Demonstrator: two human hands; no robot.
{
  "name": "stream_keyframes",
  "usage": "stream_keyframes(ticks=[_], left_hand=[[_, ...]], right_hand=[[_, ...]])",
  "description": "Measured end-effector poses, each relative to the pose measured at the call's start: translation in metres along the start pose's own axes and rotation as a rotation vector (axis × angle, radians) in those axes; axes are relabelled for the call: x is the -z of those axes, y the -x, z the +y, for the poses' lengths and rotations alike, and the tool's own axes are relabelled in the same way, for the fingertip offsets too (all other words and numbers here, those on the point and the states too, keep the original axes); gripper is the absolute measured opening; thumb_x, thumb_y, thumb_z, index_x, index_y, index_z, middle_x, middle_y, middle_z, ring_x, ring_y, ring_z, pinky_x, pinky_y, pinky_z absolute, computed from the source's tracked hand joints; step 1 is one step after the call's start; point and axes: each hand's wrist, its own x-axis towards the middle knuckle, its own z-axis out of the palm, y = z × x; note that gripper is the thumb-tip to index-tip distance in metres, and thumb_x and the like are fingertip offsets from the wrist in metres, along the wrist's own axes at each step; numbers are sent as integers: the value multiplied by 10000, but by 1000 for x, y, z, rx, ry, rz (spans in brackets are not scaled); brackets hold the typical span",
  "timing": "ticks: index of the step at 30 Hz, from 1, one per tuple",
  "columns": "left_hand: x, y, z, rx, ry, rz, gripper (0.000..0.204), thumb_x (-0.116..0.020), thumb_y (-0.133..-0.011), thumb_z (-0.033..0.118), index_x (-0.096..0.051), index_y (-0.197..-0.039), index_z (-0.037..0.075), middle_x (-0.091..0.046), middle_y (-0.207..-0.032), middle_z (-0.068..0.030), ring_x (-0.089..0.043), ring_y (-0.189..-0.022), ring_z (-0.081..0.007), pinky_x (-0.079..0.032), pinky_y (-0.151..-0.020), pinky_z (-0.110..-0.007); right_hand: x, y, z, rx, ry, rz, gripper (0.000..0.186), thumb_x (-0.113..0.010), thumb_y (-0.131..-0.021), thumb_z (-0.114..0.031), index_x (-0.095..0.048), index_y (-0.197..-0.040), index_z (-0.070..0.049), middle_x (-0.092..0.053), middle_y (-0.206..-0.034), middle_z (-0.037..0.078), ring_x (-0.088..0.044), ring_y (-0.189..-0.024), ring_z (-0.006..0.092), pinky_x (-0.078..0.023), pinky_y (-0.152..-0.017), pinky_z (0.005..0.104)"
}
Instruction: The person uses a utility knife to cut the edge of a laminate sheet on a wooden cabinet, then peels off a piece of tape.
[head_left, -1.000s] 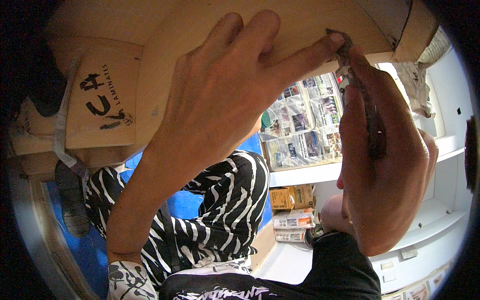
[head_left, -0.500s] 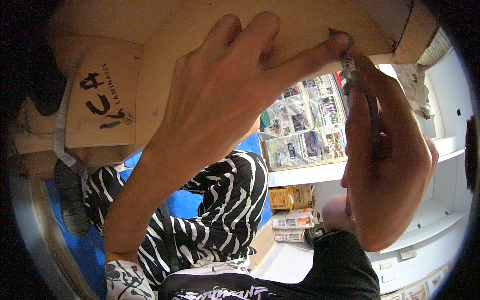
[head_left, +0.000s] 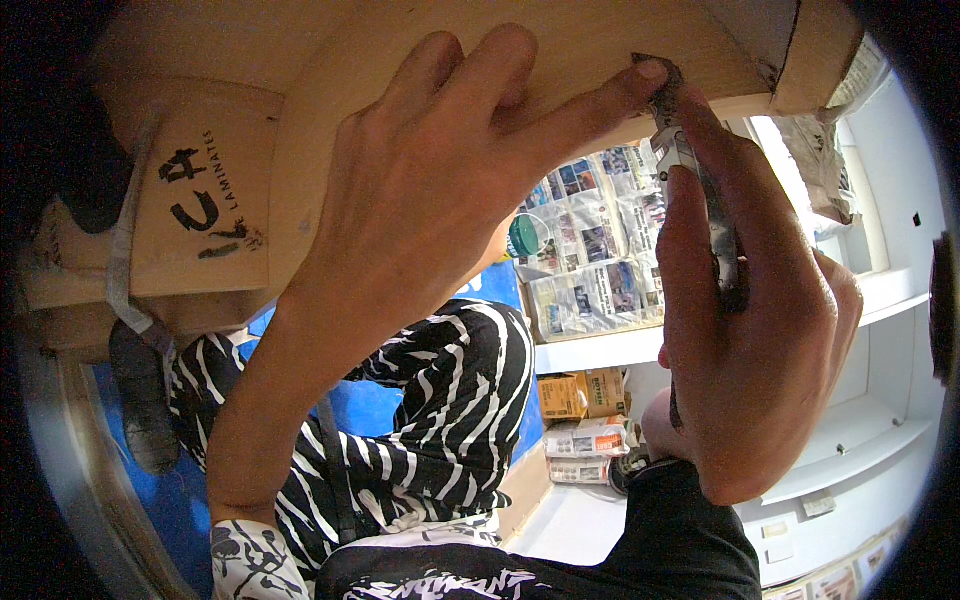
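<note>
Head view: my left hand (head_left: pixel 430 190) lies spread flat against a tan wooden panel (head_left: pixel 330 60) at the top, index fingertip touching the tip of a thin dark tool (head_left: pixel 700 190). My right hand (head_left: pixel 750 330) is closed around that tool, which stands upright just right of the left hand, its tip against the panel's lower edge. Behind, newspaper-covered shelves (head_left: pixel 590 260) sit far right. A zebra-striped sleeve (head_left: pixel 440 420) fills the lower middle.

Your items: slim dark-and-silver knife (head_left: pixel 700 190), upright, tip against edge of pale wooden panel (head_left: pixel 330 130); panel lies flat overhead.
</note>
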Motion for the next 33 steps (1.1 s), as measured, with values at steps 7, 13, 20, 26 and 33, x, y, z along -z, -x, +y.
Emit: stream_keyframes(ticks=[7, 13, 20, 26, 33], left_hand=[[-17, 14, -33, -82, -85, 79, 802, -758, -603, -30, -619, -1317, 309, -507, -927, -79, -582, -813, -282, -507, -713, -409], [-22, 16, -39, -123, -197, 16, 731, -765, -611, 7, -628, -1280, 268, -514, -984, -108, -571, -891, -315, -488, -774, -445], [-17, 9, -40, -146, -253, -5, 737, -759, -620, 18, -614, -1295, 277, -501, -975, -104, -553, -889, -316, -476, -772, -457], [-2, 2, -23, -30, -37, -19, 756, -757, -615, 5, -614, -1302, 285, -502, -955, -91, -553, -868, -301, -477, -757, -444], [-7, 1, -18, -19, 74, 58, 765, -758, -609, -1, -616, -1303, 287, -505, -941, -83, -552, -858, -294, -475, -749, -436]], right_hand=[[-7, 1, -5, 31, 48, 41, 311, -640, -918, -67, -683, -1219, -129, -745, -886, 99, -685, -612, 119, -512, -526, 281], [-5, 0, -20, -255, -32, 77, 308, -645, -927, -96, -687, -1225, -165, -680, -702, 23, -463, -405, 47, -349, -396, 251], [-2, -4, -15, -230, -73, 44, 318, -636, -934, -114, -675, -1244, -175, -679, -678, 35, -513, -396, 57, -375, -389, 251], [-11, -1, 3, 11, -32, 52, 317, -616, -947, -116, -665, -1255, -173, -698, -719, 50, -543, -396, 73, -405, -390, 262], [-8, 0, 4, 23, -8, 52, 318, -617, -947, -117, -661, -1258, -167, -678, -692, 35, -530, -392, 70, -397, -387, 258]])
